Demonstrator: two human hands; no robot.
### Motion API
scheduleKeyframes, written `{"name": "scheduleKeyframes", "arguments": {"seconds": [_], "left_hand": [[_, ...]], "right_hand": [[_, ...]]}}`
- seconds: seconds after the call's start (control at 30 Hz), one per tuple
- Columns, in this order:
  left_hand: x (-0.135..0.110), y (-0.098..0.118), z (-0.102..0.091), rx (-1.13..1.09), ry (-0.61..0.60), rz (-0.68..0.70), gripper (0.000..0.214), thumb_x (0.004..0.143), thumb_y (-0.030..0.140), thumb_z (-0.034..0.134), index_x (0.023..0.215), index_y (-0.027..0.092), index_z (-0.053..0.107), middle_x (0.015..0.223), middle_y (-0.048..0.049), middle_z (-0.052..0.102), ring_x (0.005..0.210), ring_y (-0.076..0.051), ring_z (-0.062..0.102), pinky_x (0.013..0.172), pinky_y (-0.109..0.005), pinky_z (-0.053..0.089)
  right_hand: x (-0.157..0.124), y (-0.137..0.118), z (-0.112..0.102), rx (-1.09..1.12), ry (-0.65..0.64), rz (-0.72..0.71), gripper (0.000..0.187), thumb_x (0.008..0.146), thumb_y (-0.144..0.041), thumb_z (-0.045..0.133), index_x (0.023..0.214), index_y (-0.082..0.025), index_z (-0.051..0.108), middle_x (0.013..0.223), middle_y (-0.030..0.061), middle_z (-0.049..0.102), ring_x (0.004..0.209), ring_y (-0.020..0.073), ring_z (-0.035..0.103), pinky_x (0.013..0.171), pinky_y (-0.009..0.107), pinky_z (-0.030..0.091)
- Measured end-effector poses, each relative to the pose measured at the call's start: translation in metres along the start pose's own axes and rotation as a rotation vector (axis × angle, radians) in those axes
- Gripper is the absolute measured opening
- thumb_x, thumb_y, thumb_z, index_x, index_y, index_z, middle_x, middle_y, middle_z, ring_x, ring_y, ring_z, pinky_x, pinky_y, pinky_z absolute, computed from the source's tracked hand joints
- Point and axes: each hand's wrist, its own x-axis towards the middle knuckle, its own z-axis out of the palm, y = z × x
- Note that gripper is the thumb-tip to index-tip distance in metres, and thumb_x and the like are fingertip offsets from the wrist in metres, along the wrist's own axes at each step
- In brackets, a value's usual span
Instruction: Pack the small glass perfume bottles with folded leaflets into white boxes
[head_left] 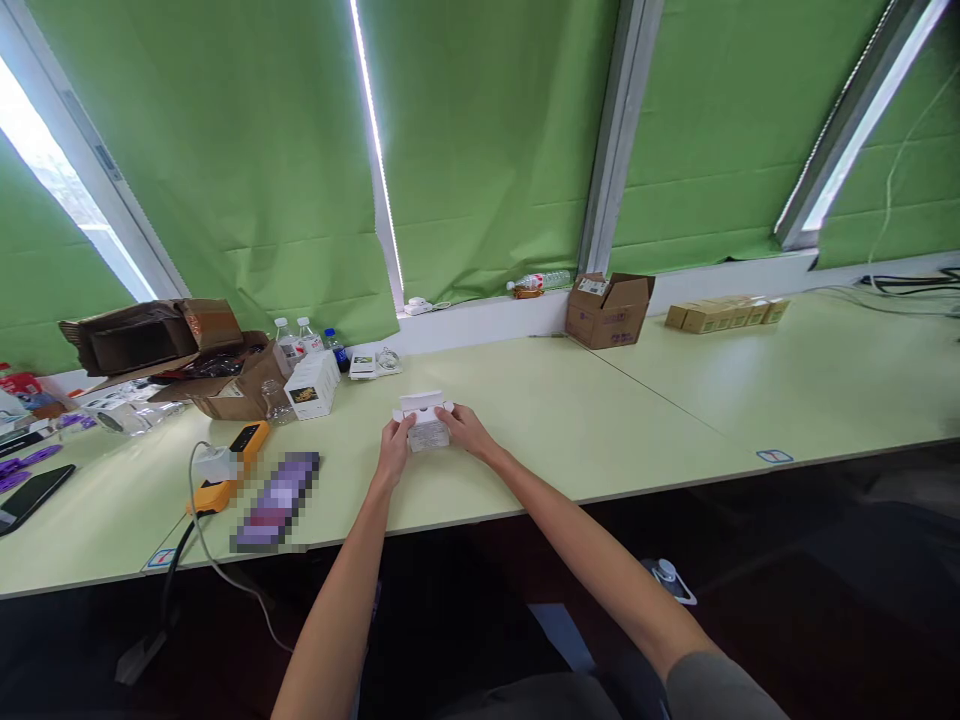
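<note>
A small white cardboard box (426,422) with its lid flap open stands on the pale green table (600,420), a little left of centre. My left hand (394,445) grips its left side with fingers curled round it. My right hand (463,428) holds the right side the same way. Both forearms reach out from the bottom of the view.
Another white box (313,385), water bottles (287,340) and open brown cartons (161,340) stand at the left. An orange device (229,470) with a white cable lies near the front edge. A brown carton (606,310) and a row of yellow boxes (726,314) sit at the back right.
</note>
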Motion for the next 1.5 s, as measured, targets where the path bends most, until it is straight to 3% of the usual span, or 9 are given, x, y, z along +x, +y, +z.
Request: {"name": "scheduleKeyframes", "arguments": {"seconds": [0.37, 0.77, 1.13, 1.37, 1.5], "left_hand": [[0.003, -0.009, -0.003, -0.032, 0.055, -0.029, 0.031, 0.071, 0.042, 0.068, 0.082, 0.013, 0.066, 0.085, -0.0036, 0.064, 0.079, -0.016, 0.057, 0.074, -0.028, 0.042], [-0.003, 0.003, 0.003, -0.006, 0.100, -0.029, 0.028, 0.070, 0.039, 0.067, 0.079, 0.013, 0.066, 0.081, -0.0038, 0.064, 0.079, -0.018, 0.057, 0.071, -0.028, 0.043], [-0.012, 0.018, 0.007, 0.020, -0.060, -0.008, 0.048, 0.074, 0.053, 0.066, 0.095, 0.010, 0.069, 0.086, -0.0096, 0.071, 0.089, -0.024, 0.063, 0.078, -0.032, 0.046], [-0.012, 0.014, 0.009, 0.063, -0.075, 0.011, 0.051, 0.064, 0.046, 0.078, 0.102, 0.013, 0.068, 0.095, -0.0110, 0.071, 0.093, -0.025, 0.064, 0.085, -0.036, 0.047], [-0.008, 0.008, 0.006, 0.105, -0.086, 0.031, 0.053, 0.066, 0.045, 0.077, 0.107, 0.014, 0.066, 0.101, -0.0121, 0.071, 0.095, -0.025, 0.064, 0.085, -0.037, 0.048]], "right_hand": [[0.002, 0.003, 0.001, 0.007, -0.005, 0.012, 0.047, 0.081, -0.058, 0.047, 0.079, -0.013, 0.061, 0.076, 0.0044, 0.062, 0.068, 0.0161, 0.052, 0.061, 0.026, 0.038], [0.001, 0.004, 0.001, -0.004, 0.001, 0.013, 0.049, 0.081, -0.060, 0.047, 0.081, -0.013, 0.062, 0.075, 0.0043, 0.062, 0.067, 0.0162, 0.052, 0.061, 0.026, 0.039], [0.001, 0.000, -0.001, -0.008, -0.006, 0.009, 0.054, 0.082, -0.064, 0.045, 0.083, -0.013, 0.064, 0.080, 0.0057, 0.064, 0.071, 0.0171, 0.054, 0.063, 0.027, 0.040], [0.000, 0.001, -0.004, -0.081, -0.033, 0.001, 0.057, 0.083, -0.067, 0.042, 0.084, -0.014, 0.063, 0.080, 0.0048, 0.064, 0.072, 0.0172, 0.054, 0.062, 0.027, 0.038], [-0.002, -0.001, -0.005, -0.126, -0.048, -0.034, 0.054, 0.084, -0.066, 0.042, 0.088, -0.015, 0.063, 0.081, 0.0043, 0.065, 0.072, 0.0174, 0.054, 0.063, 0.027, 0.039]]}}
